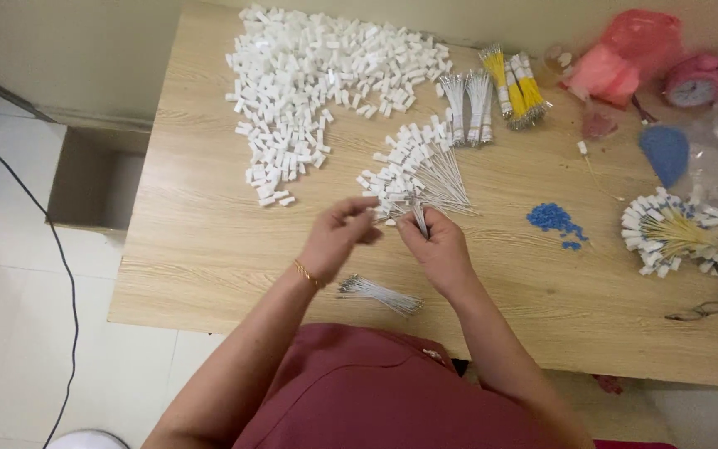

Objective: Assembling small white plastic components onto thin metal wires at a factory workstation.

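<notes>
My left hand [338,235] and my right hand [435,248] meet over the wooden table [209,241], just below a fan of thin white wires with small white plastic connectors [413,170] on their ends. My right hand pinches a thin white wire [420,220] that points up. My left hand's fingertips close on a small white piece by the wire's end. A gold bracelet [305,273] sits on my left wrist. A loose bundle of white wires [380,294] lies between my forearms.
A big heap of white connectors [317,79] covers the far left. Bundled white wires [469,104] and yellow wires [515,87] lie at the back. Blue beads [554,220], a yellow-wire fan [675,233], pink bags [625,50], a pink clock [695,81] sit right. A cardboard box [97,179] stands left.
</notes>
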